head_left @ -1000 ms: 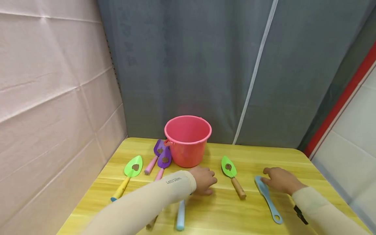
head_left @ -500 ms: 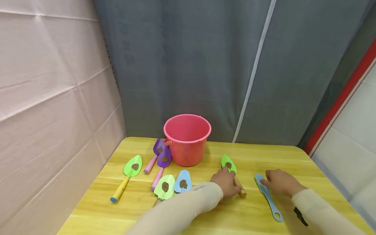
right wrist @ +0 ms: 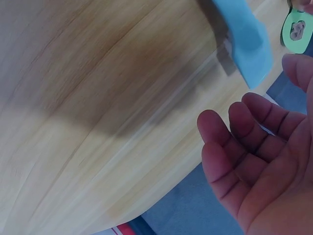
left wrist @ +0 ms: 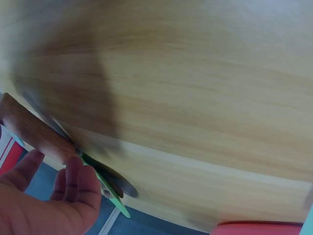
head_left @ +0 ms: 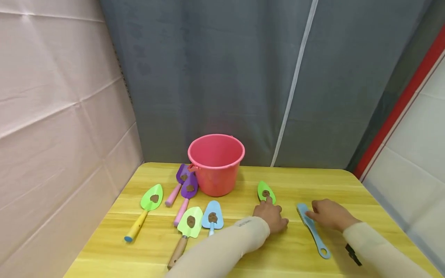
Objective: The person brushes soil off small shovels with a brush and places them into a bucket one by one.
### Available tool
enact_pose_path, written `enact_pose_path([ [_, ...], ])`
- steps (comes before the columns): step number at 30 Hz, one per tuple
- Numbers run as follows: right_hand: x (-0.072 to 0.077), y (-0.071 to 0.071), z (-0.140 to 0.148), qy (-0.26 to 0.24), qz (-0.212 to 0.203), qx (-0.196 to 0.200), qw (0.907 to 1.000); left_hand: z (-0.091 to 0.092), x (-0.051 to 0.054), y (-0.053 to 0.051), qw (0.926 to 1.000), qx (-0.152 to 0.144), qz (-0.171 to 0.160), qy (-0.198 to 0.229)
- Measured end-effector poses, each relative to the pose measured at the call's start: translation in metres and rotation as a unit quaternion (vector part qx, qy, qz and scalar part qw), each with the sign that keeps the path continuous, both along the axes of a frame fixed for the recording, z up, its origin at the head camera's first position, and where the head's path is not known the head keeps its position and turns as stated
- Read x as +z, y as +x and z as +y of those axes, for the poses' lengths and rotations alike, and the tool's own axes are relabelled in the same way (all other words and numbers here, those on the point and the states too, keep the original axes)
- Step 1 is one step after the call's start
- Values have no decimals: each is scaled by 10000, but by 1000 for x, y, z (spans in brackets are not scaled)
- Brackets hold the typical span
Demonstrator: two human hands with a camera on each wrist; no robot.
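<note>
In the head view, my left hand [head_left: 271, 217] is over the wooden handle of a green trowel [head_left: 265, 191] right of centre. The left wrist view has my thumb and fingertips right at that handle [left wrist: 36, 129], not closed round it; whether they touch cannot be told. On the right, my right hand [head_left: 333, 214] is beside the head of a light blue brush [head_left: 314, 229] with a hole in its handle end. Its fingers are loosely bent and hold nothing; the right wrist view puts a gap between them and the brush [right wrist: 252, 49].
A red bucket [head_left: 222, 179] stands at the table's back. Left of it lie two purple trowels [head_left: 189, 185] with pink handles and a green trowel [head_left: 149, 197] with a yellow handle. A pale green trowel [head_left: 189, 222] and a light blue trowel [head_left: 213, 212] lie in front.
My left hand has moved right, from in front of the bucket to the wooden-handled green trowel, uncovering the pale green and blue trowels. My right hand has stayed beside the brush.
</note>
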State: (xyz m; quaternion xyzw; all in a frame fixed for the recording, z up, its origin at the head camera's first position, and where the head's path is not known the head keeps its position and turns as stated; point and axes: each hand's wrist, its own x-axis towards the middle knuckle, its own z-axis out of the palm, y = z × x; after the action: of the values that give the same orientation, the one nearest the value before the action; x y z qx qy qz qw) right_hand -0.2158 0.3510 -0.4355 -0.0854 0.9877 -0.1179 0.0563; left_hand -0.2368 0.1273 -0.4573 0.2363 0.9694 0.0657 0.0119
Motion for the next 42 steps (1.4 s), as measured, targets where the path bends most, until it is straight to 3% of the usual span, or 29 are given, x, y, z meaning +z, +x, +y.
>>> enact_pose_path([
  [5,1,1,2,-2,32,8,10000,-7,5,2,9998,8,-32,-175],
  [10,0,1,3,-38,-93,10,9999,-8,-3,-4,9996,118,11,-264],
  [16,-1,3,3,-113,-215,-11,9997,-17,-17,-16,9989,-259,195,-351],
  [23,-6,9,1,-78,-485,-144,9987,-32,-12,-22,9986,-410,16,-324],
  [28,-12,15,-2,-64,-545,-318,9980,-37,-5,-23,9992,-247,-287,-112],
  [36,-23,18,-3,-383,-759,-448,9954,-39,-24,-38,9923,222,-961,753],
  [42,-23,18,-2,-546,-756,-437,9947,-39,-13,-36,9871,541,-1293,775],
])
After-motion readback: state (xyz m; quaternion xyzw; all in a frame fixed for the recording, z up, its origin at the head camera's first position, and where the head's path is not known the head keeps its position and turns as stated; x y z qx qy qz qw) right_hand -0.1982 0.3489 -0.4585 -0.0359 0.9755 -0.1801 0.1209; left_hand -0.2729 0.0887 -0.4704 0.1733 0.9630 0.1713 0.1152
